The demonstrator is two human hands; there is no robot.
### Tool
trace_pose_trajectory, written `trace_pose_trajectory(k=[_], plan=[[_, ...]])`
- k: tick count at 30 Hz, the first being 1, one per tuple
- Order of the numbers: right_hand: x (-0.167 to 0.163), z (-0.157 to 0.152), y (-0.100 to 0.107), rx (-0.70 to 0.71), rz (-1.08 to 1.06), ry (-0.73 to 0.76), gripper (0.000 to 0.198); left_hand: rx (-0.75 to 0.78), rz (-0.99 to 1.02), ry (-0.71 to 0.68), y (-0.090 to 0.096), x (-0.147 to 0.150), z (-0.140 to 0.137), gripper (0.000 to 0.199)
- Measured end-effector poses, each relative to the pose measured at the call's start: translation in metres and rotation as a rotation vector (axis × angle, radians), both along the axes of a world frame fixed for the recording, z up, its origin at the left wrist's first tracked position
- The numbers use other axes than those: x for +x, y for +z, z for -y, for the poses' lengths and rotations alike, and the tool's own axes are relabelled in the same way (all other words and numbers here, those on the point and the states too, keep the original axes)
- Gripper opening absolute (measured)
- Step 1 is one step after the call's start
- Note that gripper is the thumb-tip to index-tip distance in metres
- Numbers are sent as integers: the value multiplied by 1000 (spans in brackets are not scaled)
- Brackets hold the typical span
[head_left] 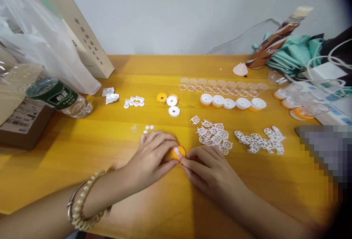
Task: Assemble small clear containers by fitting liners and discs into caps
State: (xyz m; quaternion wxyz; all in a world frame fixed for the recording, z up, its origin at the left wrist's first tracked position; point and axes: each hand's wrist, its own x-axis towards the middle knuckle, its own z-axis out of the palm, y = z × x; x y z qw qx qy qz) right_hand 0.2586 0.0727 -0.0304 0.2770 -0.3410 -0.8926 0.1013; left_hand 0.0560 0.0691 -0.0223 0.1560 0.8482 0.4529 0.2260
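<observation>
At the near middle of the table, my left hand (pixel 154 154) grips the rim of a round orange cap (pixel 174 155) between thumb and fingers. My right hand (pixel 213 167) has its fingertips pressed together at the cap's right side, touching a small white plastic piece (pixel 176 150) that lies on the cap. Whether the right fingers also hold the rim I cannot tell. Just beyond my left hand lie small white discs (pixel 150 127) and tiny clear bits (pixel 134 128). Farther back are a yellow-orange cap (pixel 162 98) and two white round caps (pixel 174 111).
Several white spoked pieces (pixel 213 134) form two heaps on the right. Behind them stand white-and-orange caps (pixel 243 103) and a row of clear cups (pixel 220 86). White knobs (pixel 134 101) and foil scraps (pixel 111 97) lie left, near a water bottle (pixel 60 97) and a carton (pixel 24 121).
</observation>
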Motion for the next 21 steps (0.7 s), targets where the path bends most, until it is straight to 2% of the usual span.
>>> trace_pose_trajectory(k=[3, 6, 10, 14, 21], plan=[[1, -1, 3, -50, -155, 21, 13, 21, 6, -18, 1, -3, -2, 28], [3, -2, 10, -181, -298, -19, 16, 56, -3, -82, 4, -8, -5, 32], [2, -1, 10, -476, -444, -75, 22, 105, -28, -184, 11, -13, -8, 33], [-3, 3, 2, -801, -584, 62, 33, 118, -57, -218, 15, -14, -8, 33], [-7, 4, -1, -926, -723, 91, 31, 171, -23, -213, 9, -14, -6, 39]])
